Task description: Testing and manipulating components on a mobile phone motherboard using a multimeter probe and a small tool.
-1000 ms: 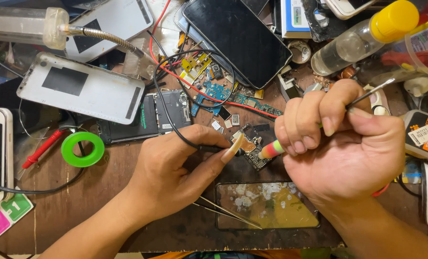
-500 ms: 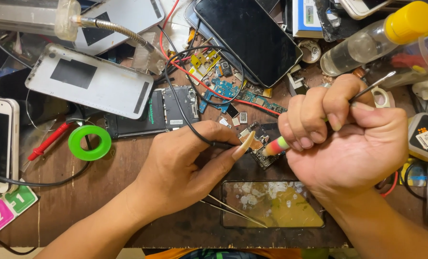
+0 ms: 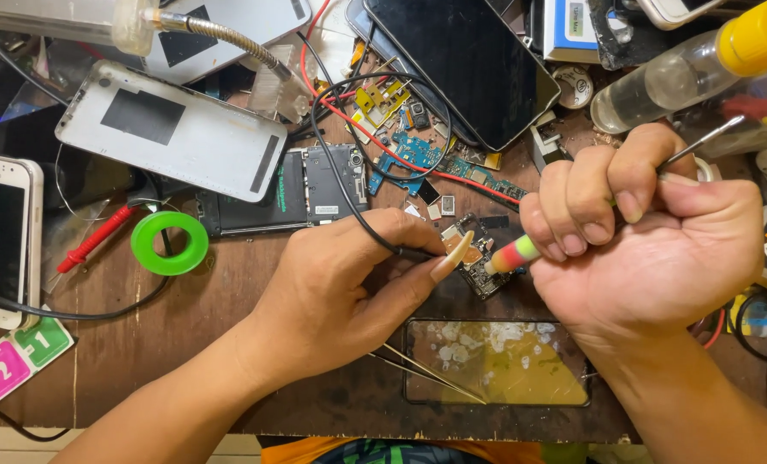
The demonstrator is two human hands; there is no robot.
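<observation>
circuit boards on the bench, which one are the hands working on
The small dark board between the left hand and right hand; the blue board lies farther back, untouched.
</observation>
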